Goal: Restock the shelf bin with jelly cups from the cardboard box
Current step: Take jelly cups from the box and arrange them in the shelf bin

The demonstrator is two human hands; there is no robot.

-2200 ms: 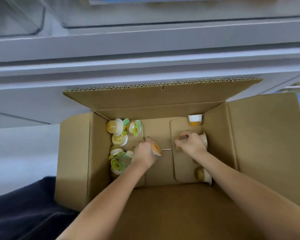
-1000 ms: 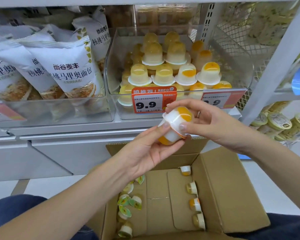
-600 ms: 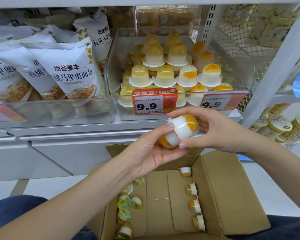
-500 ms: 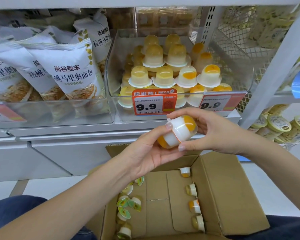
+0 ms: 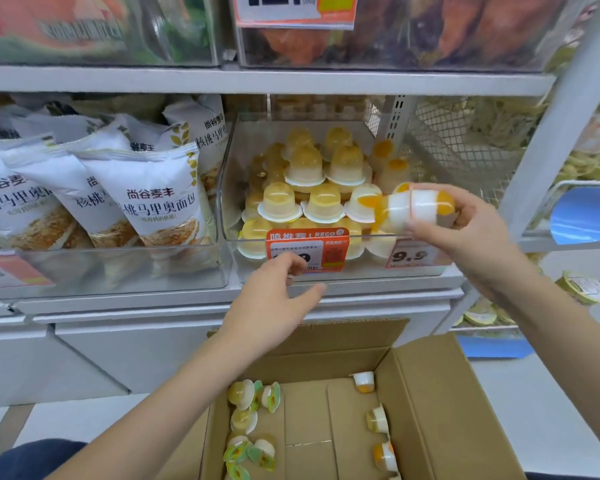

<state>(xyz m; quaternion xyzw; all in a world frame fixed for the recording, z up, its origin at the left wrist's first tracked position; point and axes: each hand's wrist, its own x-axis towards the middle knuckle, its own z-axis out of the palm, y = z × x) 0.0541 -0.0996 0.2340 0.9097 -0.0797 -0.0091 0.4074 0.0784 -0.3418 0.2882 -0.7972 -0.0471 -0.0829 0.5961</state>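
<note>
The shelf (image 5: 257,79) carries white bread bags (image 5: 153,199) on the left and, beside them, the clear shelf bin (image 5: 232,258) stacked with jelly cups (image 5: 303,164), while the open cardboard box (image 5: 440,410) sits below with loose cups (image 5: 243,394) along both its side walls. The right hand (image 5: 465,226) grips two jelly cups set lid to lid (image 5: 413,206) at the bin's front right corner — blurred. The left hand (image 5: 274,303) hovers below the bin's price tag (image 5: 307,249), fingers loosely curled and holding nothing.
</note>
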